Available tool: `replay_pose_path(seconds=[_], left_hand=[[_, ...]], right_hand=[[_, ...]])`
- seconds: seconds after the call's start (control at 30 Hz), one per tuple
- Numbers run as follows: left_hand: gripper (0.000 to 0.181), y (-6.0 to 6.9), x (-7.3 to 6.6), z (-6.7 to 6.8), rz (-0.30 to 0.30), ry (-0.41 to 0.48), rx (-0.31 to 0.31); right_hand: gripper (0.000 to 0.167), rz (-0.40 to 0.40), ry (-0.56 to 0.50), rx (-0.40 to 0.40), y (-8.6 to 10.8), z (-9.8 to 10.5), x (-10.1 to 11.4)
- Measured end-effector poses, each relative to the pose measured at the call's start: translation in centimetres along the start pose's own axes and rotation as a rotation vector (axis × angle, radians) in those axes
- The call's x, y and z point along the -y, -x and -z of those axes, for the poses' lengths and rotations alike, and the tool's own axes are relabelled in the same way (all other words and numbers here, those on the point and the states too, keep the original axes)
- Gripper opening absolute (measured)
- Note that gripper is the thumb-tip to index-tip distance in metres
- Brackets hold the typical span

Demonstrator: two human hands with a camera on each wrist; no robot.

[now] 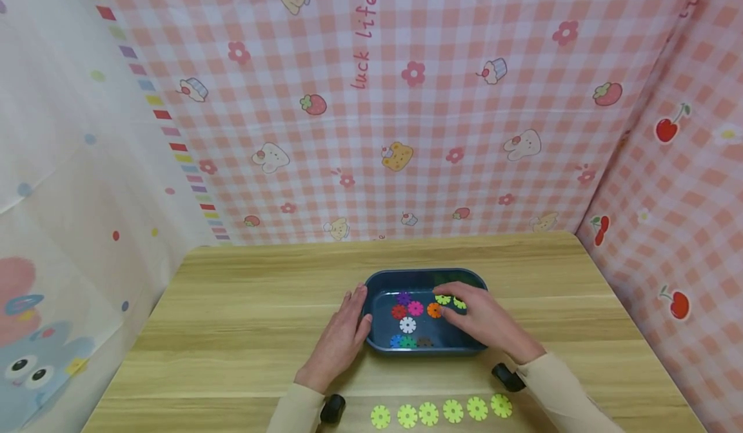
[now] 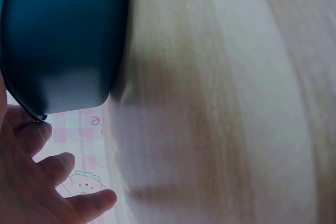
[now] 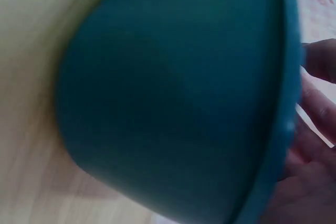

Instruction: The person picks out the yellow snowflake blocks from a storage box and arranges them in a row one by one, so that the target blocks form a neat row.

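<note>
Reaching for the yellow discs (image 1: 443, 300) in the right part of the tray (image 1: 426, 352), lower centre of the frame, probably to pick one out, with the right hand (image 1: 484, 315) curved, thumb and fingers parted on nothing visible. Seemingly steadying the tray's left side with the left hand (image 1: 342, 331), loose-fingered, grasping nothing. Calls next for a light pinch clear of the orange disc (image 1: 434, 310), then perhaps a lift toward the yellow row (image 1: 429, 413), bottom of the frame
</note>
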State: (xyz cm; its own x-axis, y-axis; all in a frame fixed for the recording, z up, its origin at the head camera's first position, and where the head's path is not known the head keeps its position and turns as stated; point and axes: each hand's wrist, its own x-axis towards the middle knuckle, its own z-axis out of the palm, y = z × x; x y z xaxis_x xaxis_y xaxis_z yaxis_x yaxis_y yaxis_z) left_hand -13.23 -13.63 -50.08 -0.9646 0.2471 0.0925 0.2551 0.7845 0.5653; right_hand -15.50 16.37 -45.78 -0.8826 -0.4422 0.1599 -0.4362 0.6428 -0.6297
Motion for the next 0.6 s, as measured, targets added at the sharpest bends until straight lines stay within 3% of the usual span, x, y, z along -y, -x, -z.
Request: replay_pose_path(seconds=[0.6], left_hand=[[0.060, -0.1, 0.0, 0.1, -0.001, 0.005, 0.009]], right_hand=[[0.039, -0.111, 0.050, 0.171, -2.5, -1.5, -0.9]])
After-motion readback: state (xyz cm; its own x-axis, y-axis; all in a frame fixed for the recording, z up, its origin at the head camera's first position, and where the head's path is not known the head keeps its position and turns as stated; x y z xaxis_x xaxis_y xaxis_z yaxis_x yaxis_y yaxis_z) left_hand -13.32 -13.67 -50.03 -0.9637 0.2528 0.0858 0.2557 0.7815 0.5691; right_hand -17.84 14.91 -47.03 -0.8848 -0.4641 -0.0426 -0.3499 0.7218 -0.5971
